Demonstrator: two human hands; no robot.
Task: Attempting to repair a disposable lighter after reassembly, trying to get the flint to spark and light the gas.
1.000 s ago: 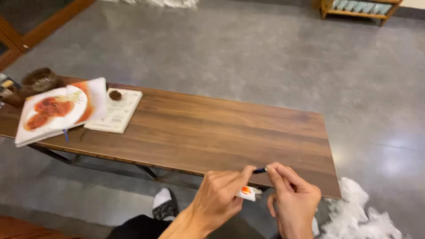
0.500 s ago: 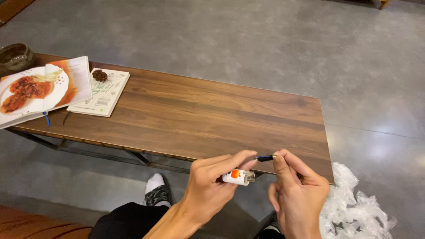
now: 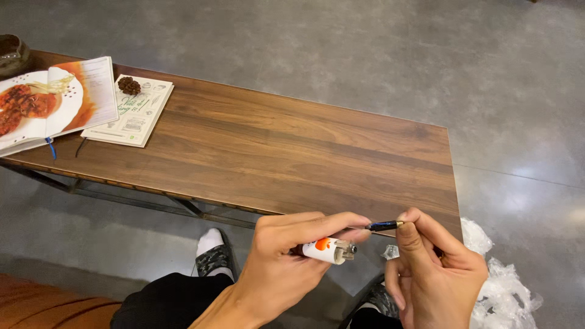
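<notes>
While our left hand [image 3: 286, 268] grips the small white-and-orange lighter [image 3: 329, 250] over the wooden bench [image 3: 304, 146] edge, our right hand [image 3: 432, 274] pinches the thin dark rod [image 3: 384, 226], lying sideways just above it.

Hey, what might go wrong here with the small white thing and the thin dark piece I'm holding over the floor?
Both hands work past the table edge, so if the left hand loosens, the white and orange cylinder would likely drop to the floor. The thin dark piece is only pinched by the right hand fingertips; it could slip, perhaps into the crumpled clear plastic.
</notes>
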